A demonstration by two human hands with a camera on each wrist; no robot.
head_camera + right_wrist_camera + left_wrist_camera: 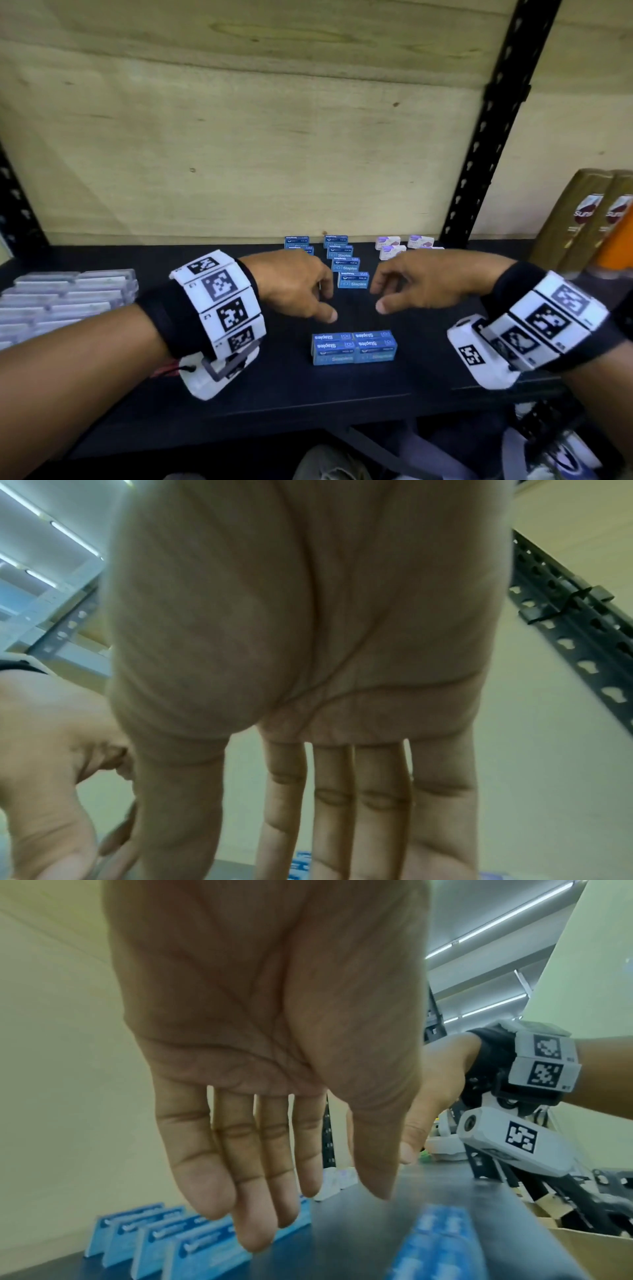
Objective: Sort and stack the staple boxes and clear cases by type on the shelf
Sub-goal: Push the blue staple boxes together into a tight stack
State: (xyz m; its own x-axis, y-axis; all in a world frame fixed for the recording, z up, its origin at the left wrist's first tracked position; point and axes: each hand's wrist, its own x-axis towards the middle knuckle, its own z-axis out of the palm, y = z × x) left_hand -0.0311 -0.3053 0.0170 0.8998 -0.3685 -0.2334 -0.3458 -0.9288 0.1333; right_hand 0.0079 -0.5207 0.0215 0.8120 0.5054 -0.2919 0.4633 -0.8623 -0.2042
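Both hands hovered over the dark shelf (342, 407), holding nothing. The left hand (294, 284) and right hand (424, 284) had relaxed, straight fingers. Near them sat a block of blue staple boxes (354, 347); farther back stood a row of blue boxes (346, 260) and some purple boxes (394, 248). Clear cases (65, 298) lay stacked at the left.

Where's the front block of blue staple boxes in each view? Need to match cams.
Head: block of blue staple boxes low centre, at the shelf's front edge, nearer than both hands.
Left wrist: blurred blue patch bottom right of centre, beyond the left hand.
Right wrist: not identifiable; palm fills frame.
Shared landmark: row of standing blue boxes.
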